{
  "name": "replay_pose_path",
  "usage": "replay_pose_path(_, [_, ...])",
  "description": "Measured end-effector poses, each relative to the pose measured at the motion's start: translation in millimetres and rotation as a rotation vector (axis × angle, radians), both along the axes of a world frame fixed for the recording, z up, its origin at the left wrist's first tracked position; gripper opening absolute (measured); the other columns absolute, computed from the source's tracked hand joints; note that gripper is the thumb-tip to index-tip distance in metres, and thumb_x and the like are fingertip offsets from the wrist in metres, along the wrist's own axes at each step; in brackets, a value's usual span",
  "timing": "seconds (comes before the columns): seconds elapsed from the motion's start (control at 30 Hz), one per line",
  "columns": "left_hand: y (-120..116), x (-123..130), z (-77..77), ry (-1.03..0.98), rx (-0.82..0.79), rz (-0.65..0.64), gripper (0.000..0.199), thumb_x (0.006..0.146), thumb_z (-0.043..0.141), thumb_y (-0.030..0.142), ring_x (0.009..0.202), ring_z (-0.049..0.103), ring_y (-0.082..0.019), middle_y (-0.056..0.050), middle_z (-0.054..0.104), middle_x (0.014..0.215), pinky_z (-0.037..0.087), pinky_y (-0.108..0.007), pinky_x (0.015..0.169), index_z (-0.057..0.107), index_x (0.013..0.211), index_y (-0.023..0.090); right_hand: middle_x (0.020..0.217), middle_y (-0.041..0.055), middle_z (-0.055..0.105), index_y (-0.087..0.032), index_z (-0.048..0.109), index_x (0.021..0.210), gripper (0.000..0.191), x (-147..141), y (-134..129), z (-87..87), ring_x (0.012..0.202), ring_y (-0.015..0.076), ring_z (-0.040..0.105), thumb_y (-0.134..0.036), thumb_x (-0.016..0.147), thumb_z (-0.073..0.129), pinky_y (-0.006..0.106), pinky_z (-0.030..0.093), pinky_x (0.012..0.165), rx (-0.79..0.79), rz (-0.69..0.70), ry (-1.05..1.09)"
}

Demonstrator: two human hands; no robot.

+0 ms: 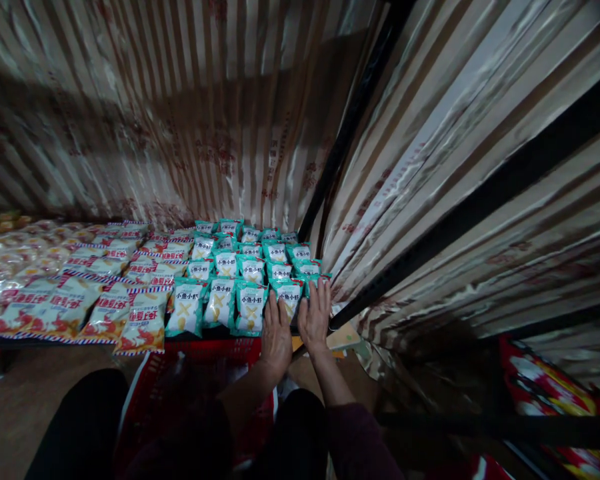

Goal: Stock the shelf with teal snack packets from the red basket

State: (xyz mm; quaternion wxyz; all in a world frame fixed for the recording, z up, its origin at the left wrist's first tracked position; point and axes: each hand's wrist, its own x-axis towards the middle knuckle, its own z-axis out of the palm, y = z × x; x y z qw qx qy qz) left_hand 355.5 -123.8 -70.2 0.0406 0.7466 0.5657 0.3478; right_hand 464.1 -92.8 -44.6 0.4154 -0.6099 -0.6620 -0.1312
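Note:
Rows of small teal and white snack packets (250, 308) stand on a dark shelf at the centre. At the front right of these rows, my left hand (277, 337) touches the lower edge of a teal packet (289, 297) with its fingers stretched out. Just to its right, my right hand (315, 317) rests its spread fingertips against the corner packet. Neither hand is wrapped round a packet. Larger red and white snack bags (143, 320) lie beside the teal ones, to the left.
Below the shelf, a red basket (153, 373) sits between my legs. Striped curtains (220, 120) hang behind and to the right, crossed by black metal poles (430, 233). Clear-wrapped packets (25, 257) fill the far left. Red packages (555, 387) lie at the lower right.

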Motion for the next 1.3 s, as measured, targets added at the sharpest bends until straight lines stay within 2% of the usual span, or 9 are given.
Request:
replay_pose_path(0.13, [1, -1, -5.1, 0.043, 0.101, -0.011, 0.073, 0.083, 0.036, -0.003, 0.141, 0.018, -0.030, -0.024, 0.015, 0.153, 0.040, -0.051, 0.106, 0.006, 0.148, 0.012, 0.149, 0.0123, 0.035, -0.020, 0.035, 0.142, 0.047, -17, -1, -2.7, 0.138, 0.0229, 0.031, -0.028, 0.096, 0.033, 0.049, 0.034, 0.109, -0.097, 0.148, 0.083])
replay_pose_path(0.27, [2, -5, -5.5, 0.052, 0.142, -0.044, 0.080, 0.081, 0.033, -0.006, 0.141, 0.011, -0.030, -0.020, 0.013, 0.155, 0.039, -0.051, 0.107, -0.003, 0.149, 0.018, 0.151, 0.0117, 0.030, -0.020, 0.037, 0.141, 0.047, -24, 1, -8.4, 0.139, 0.0229, 0.030, -0.031, 0.096, 0.032, 0.049, 0.034, 0.110, -0.117, 0.152, 0.166])
replay_pose_path(0.47, [1, -10, -9.8, 0.040, 0.099, -0.158, 0.077, 0.084, 0.029, -0.003, 0.142, 0.009, -0.028, -0.020, 0.014, 0.155, 0.039, -0.051, 0.107, -0.009, 0.148, 0.016, 0.152, 0.0117, 0.027, -0.022, 0.033, 0.143, 0.048, -27, 4, -25.9, 0.141, 0.0238, 0.024, -0.033, 0.097, 0.029, 0.052, 0.031, 0.110, -0.116, 0.082, 0.219])
replay_pose_path(0.57, [-9, -25, -3.9, 0.060, 0.108, -0.180, 0.070, 0.087, 0.027, 0.000, 0.143, 0.010, -0.026, -0.017, 0.022, 0.154, 0.040, -0.048, 0.107, -0.002, 0.149, 0.013, 0.154, 0.0128, 0.022, -0.021, 0.030, 0.145, 0.049, -28, 5, -29.6, 0.142, 0.0241, 0.021, -0.033, 0.097, 0.027, 0.052, 0.030, 0.110, -0.103, 0.067, 0.191])
replay_pose_path(0.67, [-21, -52, 8.4, 0.147, 0.162, -0.234, 0.060, 0.089, 0.030, 0.007, 0.144, 0.011, -0.028, -0.013, 0.029, 0.152, 0.036, -0.050, 0.108, 0.018, 0.148, 0.013, 0.154, 0.0143, 0.022, -0.019, 0.028, 0.145, 0.049, -32, 5, -27.2, 0.143, 0.0243, 0.019, -0.030, 0.098, 0.028, 0.052, 0.030, 0.110, -0.061, 0.064, 0.131])
replay_pose_path(0.83, [-21, -87, 18.4, 0.182, 0.165, -0.100, 0.056, 0.086, 0.038, 0.012, 0.144, 0.008, -0.033, -0.015, 0.026, 0.153, 0.025, -0.055, 0.112, 0.034, 0.142, 0.011, 0.152, 0.0153, 0.027, -0.017, 0.029, 0.145, 0.049, -43, 2, -19.4, 0.143, 0.0252, 0.017, -0.027, 0.097, 0.030, 0.054, 0.028, 0.110, -0.013, 0.045, 0.054])
replay_pose_path(1.03, [-4, -82, 15.0, 0.206, 0.170, -0.104, 0.053, 0.087, 0.036, 0.010, 0.143, 0.013, -0.031, -0.020, 0.030, 0.150, 0.029, -0.052, 0.111, 0.036, 0.140, 0.006, 0.156, 0.0144, 0.017, -0.019, 0.025, 0.147, 0.051, -50, 3, -17.9, 0.143, 0.0277, 0.015, -0.028, 0.097, 0.030, 0.055, 0.029, 0.109, -0.037, 0.003, -0.022])
replay_pose_path(1.3, [2, -83, 12.8, 0.219, 0.153, -0.189, 0.056, 0.084, 0.037, 0.010, 0.144, 0.013, -0.029, -0.014, 0.031, 0.151, 0.026, -0.055, 0.112, 0.036, 0.140, 0.008, 0.156, 0.0142, 0.016, -0.019, 0.028, 0.146, 0.051, -51, 5, -19.9, 0.143, 0.0287, 0.016, -0.028, 0.096, 0.033, 0.055, 0.030, 0.108, -0.055, -0.015, -0.068])
